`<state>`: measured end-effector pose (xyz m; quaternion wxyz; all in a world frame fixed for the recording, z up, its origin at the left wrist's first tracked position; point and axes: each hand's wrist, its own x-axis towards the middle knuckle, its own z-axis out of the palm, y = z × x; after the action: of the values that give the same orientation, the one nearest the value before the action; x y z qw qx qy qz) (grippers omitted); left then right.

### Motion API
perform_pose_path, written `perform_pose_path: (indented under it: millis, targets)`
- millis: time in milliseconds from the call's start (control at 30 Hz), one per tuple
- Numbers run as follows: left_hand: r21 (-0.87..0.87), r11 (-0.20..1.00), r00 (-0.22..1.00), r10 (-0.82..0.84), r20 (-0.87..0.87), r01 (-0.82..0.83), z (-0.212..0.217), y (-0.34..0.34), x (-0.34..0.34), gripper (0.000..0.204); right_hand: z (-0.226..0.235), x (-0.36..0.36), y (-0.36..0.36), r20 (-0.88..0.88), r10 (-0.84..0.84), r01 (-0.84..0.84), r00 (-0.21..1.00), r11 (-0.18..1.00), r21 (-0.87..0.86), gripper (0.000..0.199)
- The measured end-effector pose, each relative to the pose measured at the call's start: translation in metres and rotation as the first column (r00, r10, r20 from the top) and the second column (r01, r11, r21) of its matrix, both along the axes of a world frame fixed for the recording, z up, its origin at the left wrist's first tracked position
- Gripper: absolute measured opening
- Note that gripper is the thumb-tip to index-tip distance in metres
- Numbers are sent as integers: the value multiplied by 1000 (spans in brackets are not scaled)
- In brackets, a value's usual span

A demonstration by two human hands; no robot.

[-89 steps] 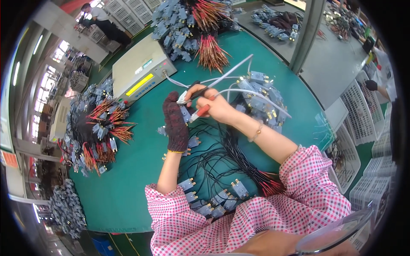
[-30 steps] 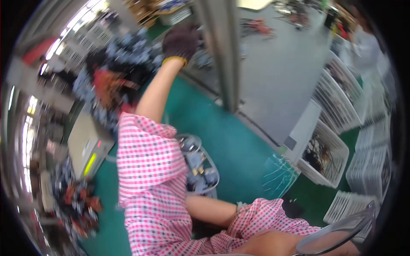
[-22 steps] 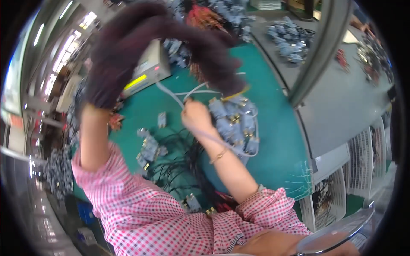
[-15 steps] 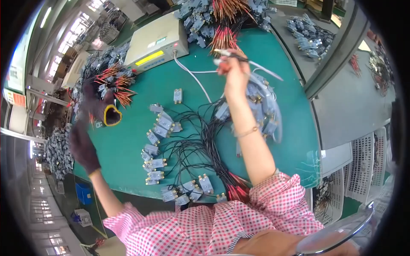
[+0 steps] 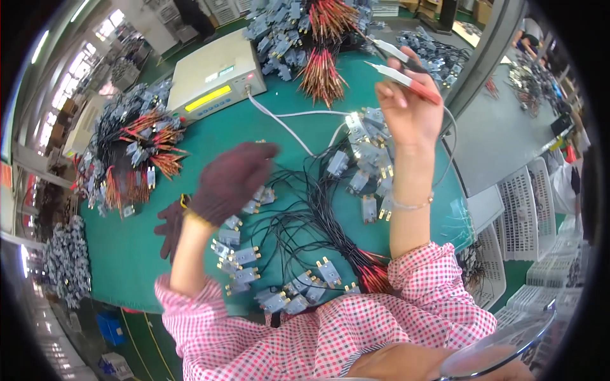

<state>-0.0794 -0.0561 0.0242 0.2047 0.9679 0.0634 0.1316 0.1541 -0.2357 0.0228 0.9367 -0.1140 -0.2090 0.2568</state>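
Note:
My left hand (image 5: 232,183), in a dark maroon knitted glove, reaches over the left row of grey connectors (image 5: 244,255) with brass prongs. Its fingers stretch out to the right; what lies beneath them is hidden. My bare right hand (image 5: 413,114) is raised at the back right, closed around a black test probe (image 5: 397,49) and a red test probe (image 5: 406,82) with white front ends. Another maroon glove (image 5: 169,228) with a yellow cuff edge lies beside my left wrist. Black cables (image 5: 318,203) run from the connectors to a bundle of red ends (image 5: 373,273) near my body.
A beige meter box (image 5: 216,70) with a yellow display stands at the back, its pale cord (image 5: 283,124) crossing the green table (image 5: 133,254). Piles of cabled connectors lie at the back (image 5: 279,38) and left (image 5: 130,136). More connectors (image 5: 368,155) sit below my right hand.
My left hand has moved right from the table's left side to above the connectors. The loose glove now rests on the table. My right hand has moved right with the probes, now palm up.

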Motion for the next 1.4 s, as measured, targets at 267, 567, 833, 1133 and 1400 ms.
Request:
perform_pose_path:
  millis: [267,567,833,1133,1400]
  targets:
    - [-58,976,924,-217,-315,210,-53,-15,160,46,13,-8,-13,115,-76,72,991,997,39,35]
    - [-312,926,976,-218,14,211,-68,-18,149,36,13,6,-22,181,-8,-20,983,988,155,34]
    - [-303,876,911,-409,-50,377,-54,-32,143,42,12,7,-37,113,-114,99,987,986,132,36]
    - [-664,680,916,-402,15,310,-39,5,153,60,10,9,-41,135,-109,85,985,982,171,34]
    - [-857,512,846,-483,-226,63,8,75,78,54,2,24,-51,119,-134,112,984,978,177,33]
